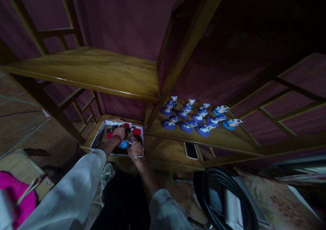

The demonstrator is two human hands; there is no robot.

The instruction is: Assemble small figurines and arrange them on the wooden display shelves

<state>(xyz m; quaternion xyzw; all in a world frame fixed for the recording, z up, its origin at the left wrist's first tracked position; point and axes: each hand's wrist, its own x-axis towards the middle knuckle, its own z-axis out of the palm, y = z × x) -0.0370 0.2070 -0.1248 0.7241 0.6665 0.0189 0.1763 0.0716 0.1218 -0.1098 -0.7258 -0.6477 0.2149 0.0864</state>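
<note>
Both my hands are down inside a shallow white cardboard box [98, 135] on the low shelf. Small figurines [131, 130] with dark bodies and red bases lie in it. My left hand [119, 132], wearing a red bead bracelet, reaches in among them with its fingers curled; what they grip is hidden. Beside it, my right hand [134, 149], with a silver bangle, is closed at the box's right side. A small multicoloured figurine [129, 140] shows at its fingertips. Close to both hands is a round blue base [123, 144].
Rows of purple-based figurines [188, 125] and some blue-based ones [231, 123] stand on the shelf to the right. A phone [191, 150] lies below them. An upper wooden shelf [102, 72] overhangs the box. A coiled black hose [201, 196] sits at lower right.
</note>
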